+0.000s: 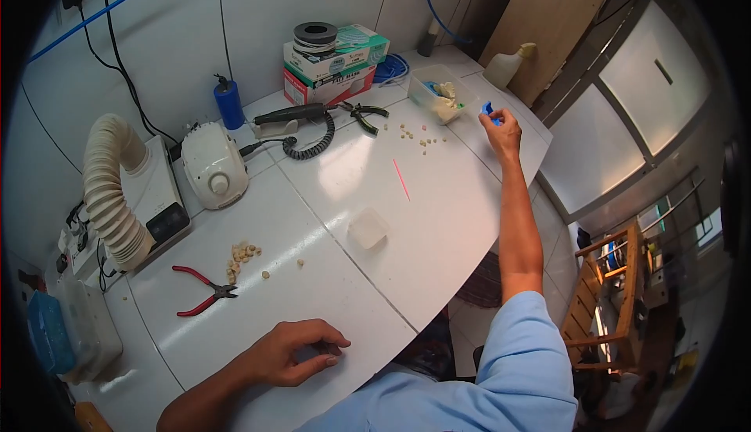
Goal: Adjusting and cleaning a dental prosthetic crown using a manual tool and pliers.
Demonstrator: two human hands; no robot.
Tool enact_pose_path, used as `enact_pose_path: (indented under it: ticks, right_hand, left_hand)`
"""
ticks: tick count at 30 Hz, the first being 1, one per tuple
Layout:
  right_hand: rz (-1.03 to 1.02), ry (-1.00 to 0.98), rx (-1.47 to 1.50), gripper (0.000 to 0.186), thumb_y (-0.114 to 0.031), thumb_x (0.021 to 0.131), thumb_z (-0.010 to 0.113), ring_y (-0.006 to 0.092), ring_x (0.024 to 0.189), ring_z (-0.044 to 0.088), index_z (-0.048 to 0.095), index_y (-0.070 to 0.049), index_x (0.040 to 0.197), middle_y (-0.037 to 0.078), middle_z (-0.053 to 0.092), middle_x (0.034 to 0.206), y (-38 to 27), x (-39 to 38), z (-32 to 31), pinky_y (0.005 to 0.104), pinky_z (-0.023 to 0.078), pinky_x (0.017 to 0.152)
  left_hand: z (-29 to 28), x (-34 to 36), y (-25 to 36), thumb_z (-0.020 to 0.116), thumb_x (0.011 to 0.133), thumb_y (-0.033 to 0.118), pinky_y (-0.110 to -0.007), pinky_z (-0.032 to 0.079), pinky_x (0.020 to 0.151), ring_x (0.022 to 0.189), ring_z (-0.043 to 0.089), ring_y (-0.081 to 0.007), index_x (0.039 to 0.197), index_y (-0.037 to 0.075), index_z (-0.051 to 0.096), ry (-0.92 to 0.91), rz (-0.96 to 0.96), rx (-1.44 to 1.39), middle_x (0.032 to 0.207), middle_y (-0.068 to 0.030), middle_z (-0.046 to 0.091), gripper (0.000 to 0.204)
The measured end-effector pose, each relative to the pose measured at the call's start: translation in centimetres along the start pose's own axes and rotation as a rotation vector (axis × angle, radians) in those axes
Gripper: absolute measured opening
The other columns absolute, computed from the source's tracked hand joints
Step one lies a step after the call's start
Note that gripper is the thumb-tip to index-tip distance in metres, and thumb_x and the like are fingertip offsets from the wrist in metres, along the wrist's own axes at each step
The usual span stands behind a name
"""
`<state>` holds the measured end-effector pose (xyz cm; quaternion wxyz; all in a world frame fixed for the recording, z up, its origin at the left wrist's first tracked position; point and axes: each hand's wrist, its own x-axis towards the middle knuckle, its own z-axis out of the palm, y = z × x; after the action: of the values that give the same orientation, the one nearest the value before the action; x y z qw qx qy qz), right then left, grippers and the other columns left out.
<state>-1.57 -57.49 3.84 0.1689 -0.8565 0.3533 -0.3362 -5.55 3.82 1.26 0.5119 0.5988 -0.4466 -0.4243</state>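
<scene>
My right hand (503,135) reaches out at the far right of the table and pinches a small blue piece (489,111), whose exact kind I cannot make out. Just left of it stands a clear plastic container (438,107) with cream and blue pieces inside. My left hand (293,352) rests on the near part of the white tabletop, fingers loosely bent and thumb apart, holding nothing. Beyond it lie red-handled cutters (207,291) and a pile of small beige pieces (241,258). More beige bits (422,136) are scattered near the container.
A small translucent box (368,229) and a pink stick (401,180) lie mid-table. At the back are a white control unit (215,168), a rotary handpiece (291,114), black-handled pliers (364,117) and stacked boxes (332,64). A ribbed hose (109,186) stands left; a spray bottle (504,66) stands far right.
</scene>
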Motion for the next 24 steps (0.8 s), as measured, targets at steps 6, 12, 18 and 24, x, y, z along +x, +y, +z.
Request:
enact_pose_path:
  ticks: [6,12,18,24]
  right_hand:
    - [-0.127,-0.129,0.187,0.038,-0.038,0.089,0.082,0.0339,0.107,0.075,0.080,-0.006,0.109,0.019,0.078,0.111,-6.7,2.9,0.9,0.0449,0.059,0.097]
    - [-0.362,-0.200,-0.068,0.028,-0.033,0.095,0.084,0.0324,0.121,0.069,0.082,-0.013,0.115,0.015,0.068,0.129,-14.2,4.8,4.8,0.0456,0.056,0.106]
    - [-0.457,-0.274,-0.271,0.028,-0.028,0.094,0.084,0.0355,0.120,0.068,0.080,-0.013,0.117,0.017,0.067,0.130,-18.0,7.2,10.7,0.0480,0.055,0.104]
    - [-0.554,-0.245,-0.167,0.031,-0.020,0.092,0.084,0.0388,0.115,0.072,0.079,-0.007,0.120,0.021,0.073,0.119,-18.6,7.9,15.2,0.0485,0.057,0.101]
  left_hand:
    - [-0.2,0.0,-0.5,0.072,0.102,0.003,-0.035,0.061,0.098,0.109,0.077,-0.0220,0.130,0.003,0.073,0.023,0.008,-0.137,0.116,-0.0113,0.076,0.028]
    - [-0.7,0.0,-0.4,0.071,0.099,-0.005,-0.036,0.061,0.104,0.116,0.076,-0.0227,0.129,0.000,0.073,-0.036,-0.053,-0.120,0.127,-0.0147,0.075,0.030]
    - [-0.9,0.1,-0.6,0.072,0.103,0.003,-0.036,0.060,0.101,0.111,0.076,-0.0217,0.132,0.003,0.072,-0.044,-0.019,-0.121,0.121,-0.0119,0.076,0.029]
    - [-1.0,0.0,-0.7,0.072,0.103,0.003,-0.036,0.060,0.100,0.112,0.076,-0.0218,0.132,0.003,0.072,-0.021,0.011,-0.165,0.121,-0.0113,0.076,0.029]
